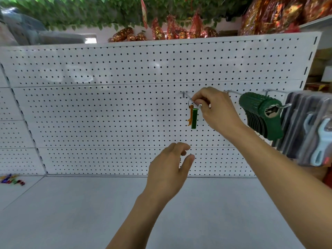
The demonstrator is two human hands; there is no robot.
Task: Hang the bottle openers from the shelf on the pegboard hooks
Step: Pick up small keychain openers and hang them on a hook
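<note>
A green bottle opener [194, 118] dangles by its key ring at the tip of a metal pegboard hook [186, 95]. My right hand [213, 109] pinches that ring at the hook. An orange bottle opener [190, 116] hangs just behind the green one on the same hook. My left hand [170, 168] hovers below them with fingers loosely apart and nothing in it. A small pile of coloured bottle openers [11, 179] lies blurred on the grey shelf [89, 212] at the far left.
The white pegboard [107, 105] fills the wall. To the right, a hook carries a stack of dark green openers [262, 115], and packaged pale blue tools [312, 133] hang beyond. Red and gold decorations [161, 33] sit on top.
</note>
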